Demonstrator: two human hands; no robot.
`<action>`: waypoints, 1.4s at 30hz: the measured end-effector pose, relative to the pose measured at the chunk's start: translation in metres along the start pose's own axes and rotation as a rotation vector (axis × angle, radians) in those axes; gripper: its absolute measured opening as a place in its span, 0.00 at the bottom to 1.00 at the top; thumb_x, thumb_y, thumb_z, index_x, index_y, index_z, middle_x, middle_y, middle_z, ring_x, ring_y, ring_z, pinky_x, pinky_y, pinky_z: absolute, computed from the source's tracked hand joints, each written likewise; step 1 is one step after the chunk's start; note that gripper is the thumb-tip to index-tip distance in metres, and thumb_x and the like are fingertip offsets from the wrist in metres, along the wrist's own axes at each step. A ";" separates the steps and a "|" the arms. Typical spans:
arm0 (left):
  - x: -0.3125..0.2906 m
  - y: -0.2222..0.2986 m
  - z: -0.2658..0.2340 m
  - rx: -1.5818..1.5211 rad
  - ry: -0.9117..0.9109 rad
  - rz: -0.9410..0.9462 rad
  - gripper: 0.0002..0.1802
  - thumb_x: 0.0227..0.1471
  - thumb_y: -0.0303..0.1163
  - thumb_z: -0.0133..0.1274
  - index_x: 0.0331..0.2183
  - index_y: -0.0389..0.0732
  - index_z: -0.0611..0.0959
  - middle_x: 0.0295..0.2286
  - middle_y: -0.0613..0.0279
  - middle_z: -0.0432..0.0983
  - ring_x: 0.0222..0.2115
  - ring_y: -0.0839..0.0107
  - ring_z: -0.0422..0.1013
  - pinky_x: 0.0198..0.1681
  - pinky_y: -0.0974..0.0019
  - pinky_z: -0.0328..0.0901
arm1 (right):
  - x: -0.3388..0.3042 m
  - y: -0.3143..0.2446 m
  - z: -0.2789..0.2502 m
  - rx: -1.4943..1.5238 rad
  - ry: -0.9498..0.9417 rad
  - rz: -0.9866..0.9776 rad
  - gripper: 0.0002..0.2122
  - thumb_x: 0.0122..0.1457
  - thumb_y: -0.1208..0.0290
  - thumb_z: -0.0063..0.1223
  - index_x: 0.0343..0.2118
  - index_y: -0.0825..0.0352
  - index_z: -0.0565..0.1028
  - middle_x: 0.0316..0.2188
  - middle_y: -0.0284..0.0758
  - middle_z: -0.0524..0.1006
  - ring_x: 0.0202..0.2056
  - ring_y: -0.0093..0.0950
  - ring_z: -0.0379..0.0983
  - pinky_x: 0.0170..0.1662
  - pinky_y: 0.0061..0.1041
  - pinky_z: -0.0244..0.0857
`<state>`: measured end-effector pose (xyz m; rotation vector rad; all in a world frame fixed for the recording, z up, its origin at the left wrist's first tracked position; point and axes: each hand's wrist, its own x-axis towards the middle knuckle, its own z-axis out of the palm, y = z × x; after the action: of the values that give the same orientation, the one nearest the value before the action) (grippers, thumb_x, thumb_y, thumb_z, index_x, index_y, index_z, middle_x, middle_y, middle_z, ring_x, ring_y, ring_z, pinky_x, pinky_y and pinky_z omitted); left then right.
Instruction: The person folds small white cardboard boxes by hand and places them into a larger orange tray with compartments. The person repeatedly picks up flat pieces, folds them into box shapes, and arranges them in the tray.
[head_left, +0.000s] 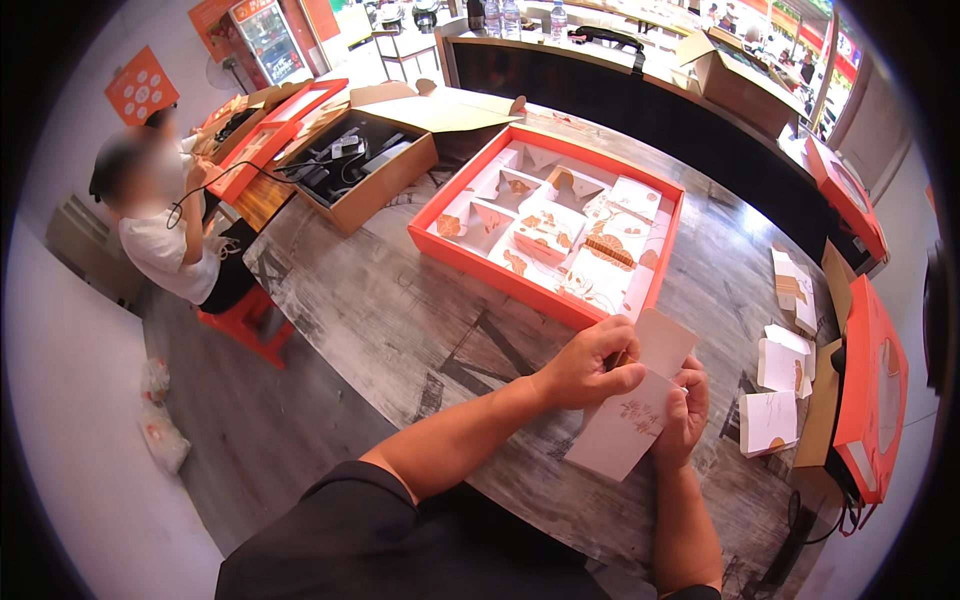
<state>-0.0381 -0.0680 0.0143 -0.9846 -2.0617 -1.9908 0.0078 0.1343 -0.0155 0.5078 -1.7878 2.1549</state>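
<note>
A small white cardboard box (622,432) with a floral print is held between both my hands above the near part of the table. Its end flap (665,343) sticks up and away from me. My left hand (598,366) has its thumb and fingers closed at the box's upper left edge. Around the right side, my right hand (686,412) grips the box with its thumb on the printed face. Just beyond my hands lies a large shallow red box (490,282) with several white and orange printed small boxes (548,232) inside, some with raised flaps.
Several flattened white cartons (768,422) lie on the right of the table (400,310), beside a red lidded box (872,400). A brown carton (412,160) of black devices and cables stands at the back left. A person (165,225) sits on a red stool (255,325) at left.
</note>
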 end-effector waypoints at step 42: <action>-0.002 -0.004 0.000 -0.079 0.095 -0.022 0.19 0.61 0.46 0.61 0.33 0.39 0.77 0.33 0.67 0.68 0.28 0.82 0.62 0.32 0.73 0.60 | -0.002 0.001 0.011 -0.042 0.044 -0.067 0.27 0.67 0.43 0.50 0.47 0.69 0.72 0.58 0.42 0.68 0.57 0.33 0.65 0.62 0.37 0.58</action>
<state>-0.0383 -0.0682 0.0092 -0.8657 -1.9678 -2.1013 0.0103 0.1234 -0.0159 0.4994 -1.7638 2.0640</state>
